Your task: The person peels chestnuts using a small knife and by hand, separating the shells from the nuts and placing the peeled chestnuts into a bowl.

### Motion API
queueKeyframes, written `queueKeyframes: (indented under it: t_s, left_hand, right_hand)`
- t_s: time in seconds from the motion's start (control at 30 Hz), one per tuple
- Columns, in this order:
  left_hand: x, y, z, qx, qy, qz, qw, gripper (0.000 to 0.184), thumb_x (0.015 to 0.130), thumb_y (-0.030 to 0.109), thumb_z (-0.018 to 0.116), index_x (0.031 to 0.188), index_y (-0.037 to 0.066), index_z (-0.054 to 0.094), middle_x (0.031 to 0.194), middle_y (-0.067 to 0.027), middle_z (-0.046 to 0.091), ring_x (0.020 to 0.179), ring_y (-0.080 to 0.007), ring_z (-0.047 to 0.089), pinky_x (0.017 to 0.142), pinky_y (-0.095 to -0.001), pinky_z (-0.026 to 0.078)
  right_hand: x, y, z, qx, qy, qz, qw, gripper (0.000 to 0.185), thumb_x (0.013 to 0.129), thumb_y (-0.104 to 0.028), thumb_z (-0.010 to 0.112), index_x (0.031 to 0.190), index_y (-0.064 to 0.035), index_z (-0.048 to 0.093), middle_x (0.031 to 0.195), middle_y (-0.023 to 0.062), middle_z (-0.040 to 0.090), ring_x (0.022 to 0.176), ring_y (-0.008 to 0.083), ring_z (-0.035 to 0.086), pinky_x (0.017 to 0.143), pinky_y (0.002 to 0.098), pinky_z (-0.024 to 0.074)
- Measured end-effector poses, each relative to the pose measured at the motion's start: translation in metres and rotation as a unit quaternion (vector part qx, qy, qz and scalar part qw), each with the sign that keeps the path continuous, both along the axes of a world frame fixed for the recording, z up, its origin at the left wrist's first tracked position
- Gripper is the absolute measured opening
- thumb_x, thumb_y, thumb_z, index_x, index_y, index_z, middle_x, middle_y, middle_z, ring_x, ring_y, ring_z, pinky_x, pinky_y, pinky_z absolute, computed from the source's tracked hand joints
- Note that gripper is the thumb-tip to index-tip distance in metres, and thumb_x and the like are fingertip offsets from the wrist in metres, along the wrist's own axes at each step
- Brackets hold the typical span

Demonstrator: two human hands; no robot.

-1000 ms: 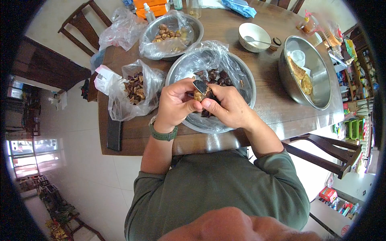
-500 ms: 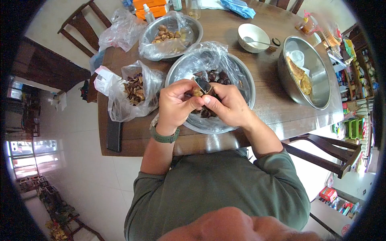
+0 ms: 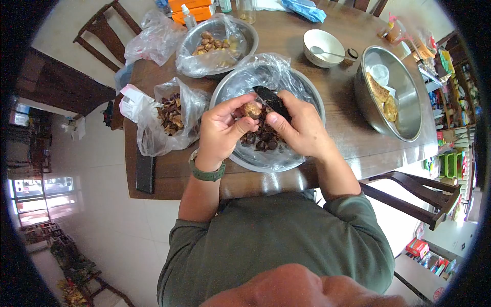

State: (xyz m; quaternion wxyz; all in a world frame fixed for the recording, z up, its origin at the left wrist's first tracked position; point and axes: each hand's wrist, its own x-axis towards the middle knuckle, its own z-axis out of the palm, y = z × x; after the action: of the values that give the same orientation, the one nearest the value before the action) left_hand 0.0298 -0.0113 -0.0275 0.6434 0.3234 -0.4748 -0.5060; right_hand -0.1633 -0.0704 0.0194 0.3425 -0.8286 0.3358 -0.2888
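Observation:
My left hand [image 3: 225,126] is closed, pinching a light brown peeled chestnut [image 3: 252,109] between thumb and fingers. In my right hand [image 3: 303,126] is a black-bladed knife [image 3: 272,101]; its blade points up and left, close to the chestnut, and its handle is mostly hidden by the palm. Both hands are over a steel basin [image 3: 318,94] lined with a clear plastic bag [image 3: 263,62]. Dark unpeeled chestnuts and pieces of shell [image 3: 266,139] lie in the bag below my fingers.
Behind stands another bag-lined basin [image 3: 254,38] with peeled chestnuts [image 3: 208,43]. A plastic bag of shells [image 3: 171,113] and a black phone [image 3: 145,173] are at the left. To the right are a white bowl [image 3: 325,45] with a spoon and a large steel bowl [image 3: 411,105] holding flat browned food.
My hands have moved slightly apart. The knife has turned so more of its black blade shows, and the chestnut now shows clearly in my left fingers.

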Motion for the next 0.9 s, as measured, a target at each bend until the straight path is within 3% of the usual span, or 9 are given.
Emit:
queueKeyframes:
  t_s: [0.2,0.3,0.33,0.47,0.57,0.77,0.9]
  left_hand:
    - [0.005,-0.002,0.003,0.025,0.018,-0.002,1.000,0.041,0.094,0.009,0.062,0.132,-0.001,0.052,0.118,-0.0136,0.064,0.093,-0.0142,0.065,0.080,-0.0252,0.055]
    - [0.006,-0.003,0.007,0.011,0.042,-0.006,0.999,0.041,0.094,0.007,0.060,0.134,0.000,0.051,0.121,-0.0142,0.063,0.094,-0.0149,0.064,0.081,-0.0260,0.055]
    - [0.005,-0.003,0.007,0.006,0.043,-0.007,0.999,0.041,0.094,0.006,0.060,0.134,0.001,0.051,0.122,-0.0144,0.063,0.094,-0.0152,0.064,0.081,-0.0262,0.055]
    - [0.007,-0.002,0.005,-0.023,0.045,-0.038,0.998,0.043,0.094,0.003,0.058,0.136,0.001,0.049,0.127,-0.0147,0.060,0.099,-0.0157,0.063,0.081,-0.0265,0.053]
    - [0.008,-0.002,0.003,-0.044,0.045,-0.077,0.995,0.042,0.096,0.002,0.054,0.138,0.001,0.047,0.129,-0.0134,0.059,0.103,-0.0139,0.061,0.083,-0.0256,0.050]
    - [0.000,0.002,0.005,-0.037,-0.001,-0.052,0.998,0.039,0.098,0.003,0.050,0.137,0.000,0.048,0.134,-0.0097,0.055,0.102,-0.0103,0.058,0.084,-0.0232,0.047]
    - [0.002,0.001,0.001,-0.066,-0.037,-0.042,0.996,0.036,0.098,0.007,0.052,0.134,0.000,0.051,0.126,-0.0078,0.058,0.101,-0.0101,0.058,0.082,-0.0229,0.048]
  right_hand:
    - [0.000,-0.006,-0.010,0.055,-0.064,-0.028,0.996,0.030,0.095,-0.030,0.058,0.100,-0.0001,0.055,0.081,0.0246,0.061,0.077,0.0424,0.061,0.068,0.0429,0.0475]
    - [-0.002,-0.006,-0.003,0.064,-0.101,-0.039,0.992,0.028,0.093,-0.026,0.063,0.101,0.0008,0.057,0.082,0.0226,0.062,0.074,0.0324,0.062,0.070,0.0386,0.0477]
    - [-0.001,-0.006,-0.006,0.073,-0.138,-0.041,0.987,0.027,0.090,-0.023,0.068,0.101,0.0005,0.058,0.083,0.0184,0.063,0.074,0.0232,0.059,0.071,0.0354,0.0475]
    - [0.001,-0.002,-0.002,0.075,-0.155,0.017,0.985,0.027,0.088,-0.022,0.070,0.102,-0.0005,0.060,0.083,0.0119,0.065,0.077,0.0157,0.057,0.072,0.0329,0.0477]
    - [0.007,0.003,0.001,0.113,-0.137,0.021,0.984,0.026,0.089,-0.021,0.070,0.102,-0.0004,0.061,0.081,0.0110,0.065,0.077,0.0133,0.056,0.072,0.0323,0.0480]
    - [0.017,0.007,-0.008,0.117,-0.160,0.012,0.980,0.021,0.087,-0.019,0.072,0.097,-0.0022,0.066,0.074,0.0073,0.067,0.067,0.0094,0.057,0.063,0.0298,0.0488]
    - [0.012,0.007,-0.001,0.101,-0.120,0.029,0.987,0.023,0.087,-0.020,0.072,0.095,-0.0014,0.063,0.077,0.0033,0.063,0.072,0.0085,0.054,0.066,0.0267,0.0463]
